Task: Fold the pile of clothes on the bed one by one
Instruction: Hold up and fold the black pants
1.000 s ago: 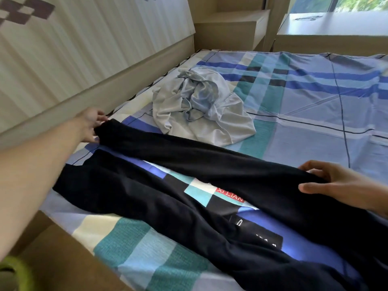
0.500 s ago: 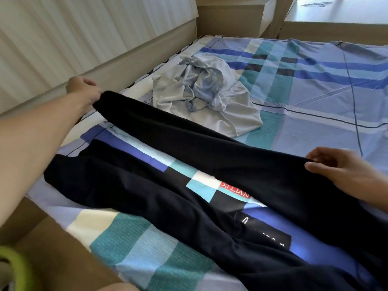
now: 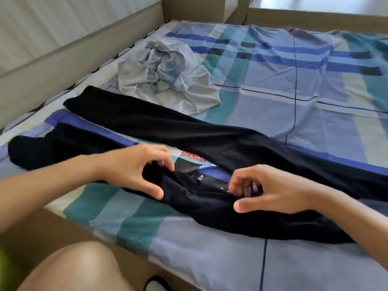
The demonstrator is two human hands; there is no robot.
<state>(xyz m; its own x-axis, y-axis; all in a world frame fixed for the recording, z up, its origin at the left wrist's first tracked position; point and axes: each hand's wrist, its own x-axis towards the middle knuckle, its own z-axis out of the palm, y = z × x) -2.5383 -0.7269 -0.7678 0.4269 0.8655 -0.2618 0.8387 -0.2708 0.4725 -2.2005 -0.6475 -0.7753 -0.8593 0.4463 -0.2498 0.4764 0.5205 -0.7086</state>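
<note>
Two legs of the black trousers (image 3: pixel 189 127) lie spread on the plaid bedsheet (image 3: pixel 294 114), reaching toward 9 o'clock. My left hand (image 3: pixel 130 169) arches over the near leg, thumb and fingers apart. My right hand (image 3: pixel 279 190) curls at the cloth, too blurred to tell whether it grips. At 12 o'clock sits a crumpled grey garment (image 3: pixel 168 80).

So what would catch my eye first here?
The long black trousers sprawl across the near part of the blue-and-teal checked bedsheet, legs splayed apart. The left hand and right hand hang over the nearer leg, fingers curled. Behind lies a crumpled pale grey garment.
</note>
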